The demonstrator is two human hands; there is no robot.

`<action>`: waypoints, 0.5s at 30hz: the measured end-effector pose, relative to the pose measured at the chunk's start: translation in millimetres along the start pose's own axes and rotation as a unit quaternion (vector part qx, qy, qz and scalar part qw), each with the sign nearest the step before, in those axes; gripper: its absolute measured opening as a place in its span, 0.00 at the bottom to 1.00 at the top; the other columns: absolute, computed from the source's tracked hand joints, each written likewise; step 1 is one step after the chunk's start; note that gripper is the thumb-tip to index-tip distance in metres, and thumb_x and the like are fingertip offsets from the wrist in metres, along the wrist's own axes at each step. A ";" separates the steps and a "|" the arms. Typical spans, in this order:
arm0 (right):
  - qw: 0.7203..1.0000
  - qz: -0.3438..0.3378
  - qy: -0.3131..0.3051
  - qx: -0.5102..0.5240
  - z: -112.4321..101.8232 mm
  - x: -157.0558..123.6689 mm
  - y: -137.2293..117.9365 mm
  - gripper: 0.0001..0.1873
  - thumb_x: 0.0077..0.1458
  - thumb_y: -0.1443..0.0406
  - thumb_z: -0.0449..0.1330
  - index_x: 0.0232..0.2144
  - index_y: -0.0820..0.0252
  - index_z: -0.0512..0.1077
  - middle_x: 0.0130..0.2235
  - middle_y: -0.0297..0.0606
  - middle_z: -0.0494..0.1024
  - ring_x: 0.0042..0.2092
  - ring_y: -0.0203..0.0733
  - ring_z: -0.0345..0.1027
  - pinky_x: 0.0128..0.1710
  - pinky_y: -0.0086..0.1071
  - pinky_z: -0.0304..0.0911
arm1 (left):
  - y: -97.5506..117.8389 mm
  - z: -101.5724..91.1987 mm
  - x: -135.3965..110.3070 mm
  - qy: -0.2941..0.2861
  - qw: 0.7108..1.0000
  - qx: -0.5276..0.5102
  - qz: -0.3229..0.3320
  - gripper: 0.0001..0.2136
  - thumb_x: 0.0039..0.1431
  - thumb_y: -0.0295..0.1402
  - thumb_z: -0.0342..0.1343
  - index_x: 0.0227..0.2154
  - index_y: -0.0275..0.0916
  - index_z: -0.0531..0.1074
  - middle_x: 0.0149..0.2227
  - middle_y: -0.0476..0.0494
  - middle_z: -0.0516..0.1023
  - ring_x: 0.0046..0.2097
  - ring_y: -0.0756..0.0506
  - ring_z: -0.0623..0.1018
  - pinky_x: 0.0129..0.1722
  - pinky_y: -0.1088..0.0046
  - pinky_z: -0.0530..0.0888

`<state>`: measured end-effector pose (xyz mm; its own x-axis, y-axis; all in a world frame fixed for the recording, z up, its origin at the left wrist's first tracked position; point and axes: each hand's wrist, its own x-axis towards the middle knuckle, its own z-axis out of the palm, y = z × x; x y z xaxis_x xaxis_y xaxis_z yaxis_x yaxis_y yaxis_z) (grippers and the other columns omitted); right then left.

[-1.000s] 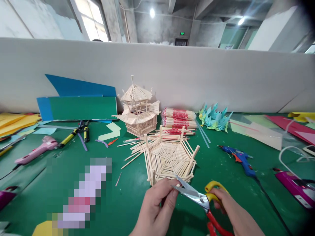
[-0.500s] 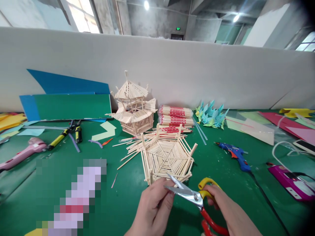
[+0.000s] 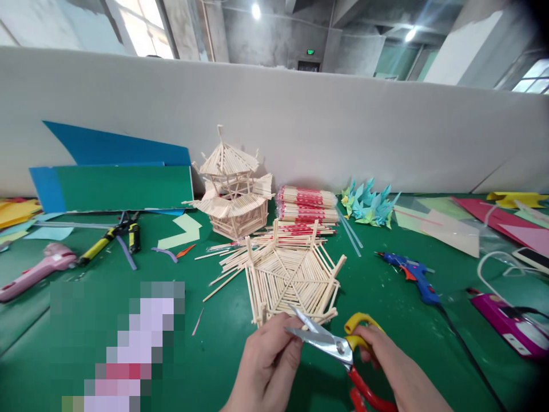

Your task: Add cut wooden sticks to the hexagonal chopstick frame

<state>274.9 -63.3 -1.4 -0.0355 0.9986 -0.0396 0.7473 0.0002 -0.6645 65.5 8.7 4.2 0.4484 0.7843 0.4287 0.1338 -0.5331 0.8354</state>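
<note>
My right hand (image 3: 397, 372) grips the yellow-and-red handles of a pair of scissors (image 3: 338, 348), whose blades stand slightly apart and point left. My left hand (image 3: 268, 366) is pinched closed right at the blade tips, holding something small I cannot make out. Just beyond both hands lies a flat hexagonal frame of wooden sticks (image 3: 294, 274) on the green table (image 3: 223, 343). Behind the frame stands a finished stick pavilion (image 3: 231, 191), with loose sticks (image 3: 223, 266) scattered between them.
Wrapped chopstick bundles (image 3: 306, 206) and teal paper cranes (image 3: 369, 206) sit at the back. A blue glue gun (image 3: 409, 274) lies right, a pink glue gun (image 3: 36, 269) and yellow pliers (image 3: 109, 237) left. Coloured card sheets (image 3: 120, 186) lean on the white partition.
The view has shifted slightly; both hands and the scissors stay at the frame's near edge, with the blades still slightly apart at my left fingertips.
</note>
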 end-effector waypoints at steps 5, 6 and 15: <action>1.000 -0.002 0.017 -0.001 -1.0 17.5 2.4 0.14 0.57 0.66 0.50 0.29 0.56 0.75 0.23 0.33 0.75 0.28 0.36 0.72 0.28 0.24 0.65 | 1.6 -0.4 2.7 0.007 1.000 -0.002 0.005 0.09 0.56 0.20 0.46 0.31 0.40 0.67 0.26 0.51 0.68 0.28 0.52 0.69 0.28 0.81 0.66; 1.000 -0.004 0.021 -0.001 -1.0 20.0 2.5 0.13 0.55 0.67 0.50 0.29 0.56 0.75 0.22 0.33 0.75 0.27 0.36 0.72 0.28 0.24 0.65 | 1.7 -0.3 3.0 0.009 1.000 -0.002 0.012 0.09 0.56 0.20 0.46 0.31 0.40 0.67 0.26 0.51 0.68 0.27 0.52 0.69 0.28 0.81 0.66; 0.999 0.051 0.014 0.005 2.8 22.1 -3.2 0.19 0.56 0.67 0.46 0.24 0.59 0.75 0.18 0.34 0.74 0.24 0.36 0.72 0.28 0.26 0.64 | -1.7 0.2 1.5 0.006 1.000 0.015 0.014 0.07 0.56 0.21 0.46 0.31 0.39 0.66 0.26 0.49 0.68 0.29 0.50 0.71 0.29 0.78 0.67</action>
<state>269.9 -41.4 -2.3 0.0598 0.9945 -0.0861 0.7397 -0.1020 -0.6652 66.2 10.7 3.3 0.4417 0.7724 0.4564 0.1474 -0.5642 0.8124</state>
